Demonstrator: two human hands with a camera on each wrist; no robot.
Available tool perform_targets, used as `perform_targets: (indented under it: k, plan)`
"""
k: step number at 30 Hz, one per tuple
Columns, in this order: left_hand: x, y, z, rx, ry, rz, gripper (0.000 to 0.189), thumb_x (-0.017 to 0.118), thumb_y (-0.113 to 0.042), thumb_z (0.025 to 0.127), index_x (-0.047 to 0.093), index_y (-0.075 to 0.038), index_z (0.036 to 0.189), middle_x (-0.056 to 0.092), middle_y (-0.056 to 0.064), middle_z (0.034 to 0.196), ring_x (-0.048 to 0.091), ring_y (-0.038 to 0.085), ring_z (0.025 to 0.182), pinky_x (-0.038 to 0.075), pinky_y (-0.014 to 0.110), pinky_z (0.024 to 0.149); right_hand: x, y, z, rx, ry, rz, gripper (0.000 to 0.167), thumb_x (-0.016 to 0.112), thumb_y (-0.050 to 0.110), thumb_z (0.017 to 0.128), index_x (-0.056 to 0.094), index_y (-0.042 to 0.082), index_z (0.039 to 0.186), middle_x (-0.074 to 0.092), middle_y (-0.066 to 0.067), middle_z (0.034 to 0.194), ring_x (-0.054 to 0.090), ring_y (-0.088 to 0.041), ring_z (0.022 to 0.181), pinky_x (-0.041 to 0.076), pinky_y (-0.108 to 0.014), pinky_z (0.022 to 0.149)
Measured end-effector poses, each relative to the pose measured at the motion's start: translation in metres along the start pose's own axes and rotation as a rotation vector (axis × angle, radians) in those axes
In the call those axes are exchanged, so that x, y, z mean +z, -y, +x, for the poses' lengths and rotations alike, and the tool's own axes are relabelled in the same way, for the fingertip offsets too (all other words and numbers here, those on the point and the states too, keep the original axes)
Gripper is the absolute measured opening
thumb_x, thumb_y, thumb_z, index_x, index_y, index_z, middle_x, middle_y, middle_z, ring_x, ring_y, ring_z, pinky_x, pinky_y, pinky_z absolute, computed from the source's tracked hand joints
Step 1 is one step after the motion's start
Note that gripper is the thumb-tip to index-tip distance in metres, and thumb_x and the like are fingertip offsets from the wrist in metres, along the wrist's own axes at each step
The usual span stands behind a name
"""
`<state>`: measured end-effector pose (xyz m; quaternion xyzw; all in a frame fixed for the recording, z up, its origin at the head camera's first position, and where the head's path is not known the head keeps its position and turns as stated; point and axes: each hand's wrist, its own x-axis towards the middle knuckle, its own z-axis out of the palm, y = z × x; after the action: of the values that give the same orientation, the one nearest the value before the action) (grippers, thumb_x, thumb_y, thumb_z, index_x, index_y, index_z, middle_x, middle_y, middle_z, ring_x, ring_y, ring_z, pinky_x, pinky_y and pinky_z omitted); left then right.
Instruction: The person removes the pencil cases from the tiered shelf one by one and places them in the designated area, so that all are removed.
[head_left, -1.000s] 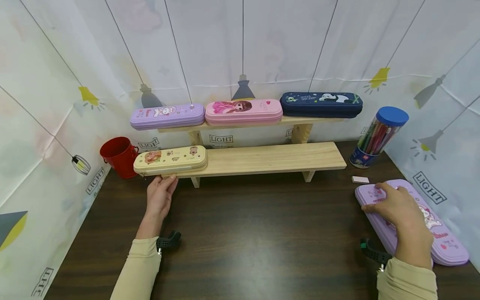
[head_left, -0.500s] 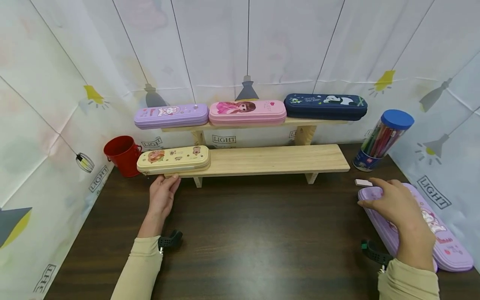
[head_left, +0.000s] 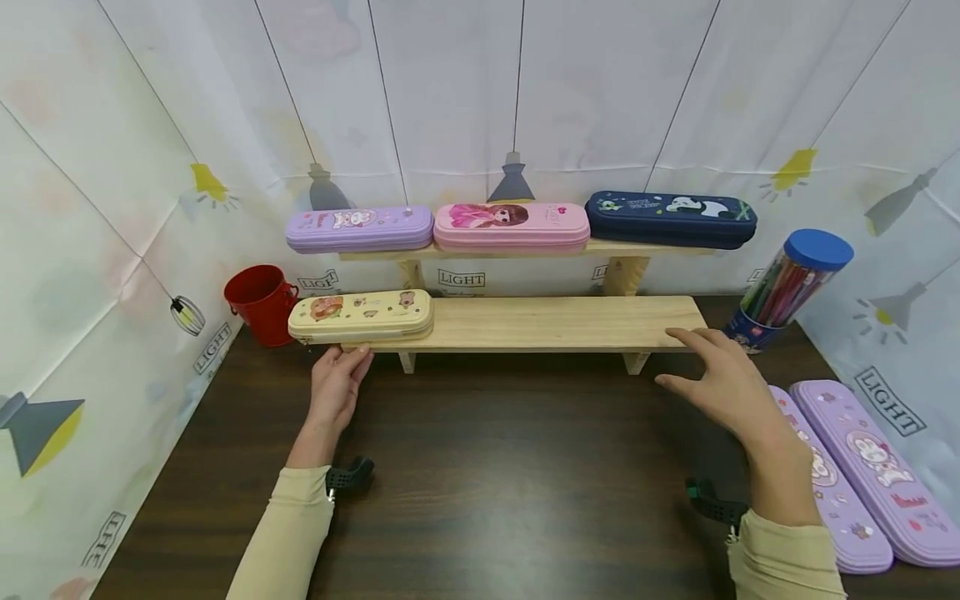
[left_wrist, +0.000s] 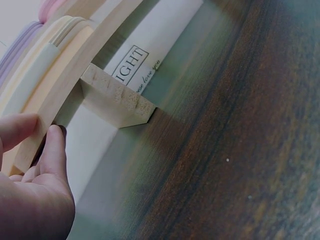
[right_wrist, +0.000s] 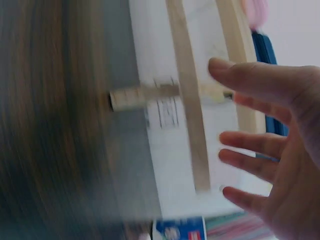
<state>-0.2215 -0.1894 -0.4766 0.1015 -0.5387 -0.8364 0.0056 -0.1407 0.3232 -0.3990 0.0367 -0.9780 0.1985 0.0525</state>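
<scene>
The two-tier wooden shelf (head_left: 562, 323) stands on the dark table. My left hand (head_left: 337, 387) grips the left end of its lower board, below a cream pencil case (head_left: 360, 317). In the left wrist view the thumb (left_wrist: 17, 131) presses the board's front edge, and the other fingers reach underneath. My right hand (head_left: 723, 383) hovers with spread fingers at the lower board's right end, holding nothing. In the right wrist view its fingers (right_wrist: 255, 145) appear apart from the board (right_wrist: 192, 110). Lilac, pink and navy pencil cases (head_left: 671, 218) line the upper board.
A red bucket (head_left: 262, 308) stands left of the shelf. A blue-lidded tub of coloured pens (head_left: 787, 287) stands behind my right hand. Two lilac pencil cases (head_left: 873, 467) lie side by side on the table at the right. A patterned cloth (head_left: 480, 100) hangs behind.
My right hand has lifted off the lilac pencil cases and moved left and forward to the shelf's right end. The left hand keeps its grip. The head view has shifted slightly.
</scene>
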Motion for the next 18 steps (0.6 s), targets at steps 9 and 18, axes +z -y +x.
perform_targets:
  k: [9, 18]
  plan:
    - [0.002, -0.002, 0.002, 0.011, 0.004, 0.017, 0.024, 0.064, -0.008, 0.096, 0.048, -0.007, 0.114, 0.057, 0.001, 0.103, 0.068, 0.004, 0.099, 0.054, 0.021, 0.099, 0.042, 0.053, 0.021, -0.288, -0.034, 0.089, 0.062, 0.08, 0.024, 0.084, 0.055, 0.011, 0.14, 0.053, -0.02, 0.136, 0.049, -0.042, 0.125, 0.043, -0.064, 0.103]
    - [0.0, -0.001, 0.001, 0.013, -0.009, 0.002, 0.02, 0.062, -0.005, 0.097, 0.05, -0.007, 0.113, 0.059, 0.001, 0.103, 0.069, 0.004, 0.097, 0.055, 0.02, 0.096, 0.061, 0.106, 0.041, -0.347, 0.096, 0.108, 0.064, 0.076, 0.031, 0.088, 0.05, 0.02, 0.145, 0.048, -0.014, 0.145, 0.045, -0.036, 0.134, 0.041, -0.06, 0.111]
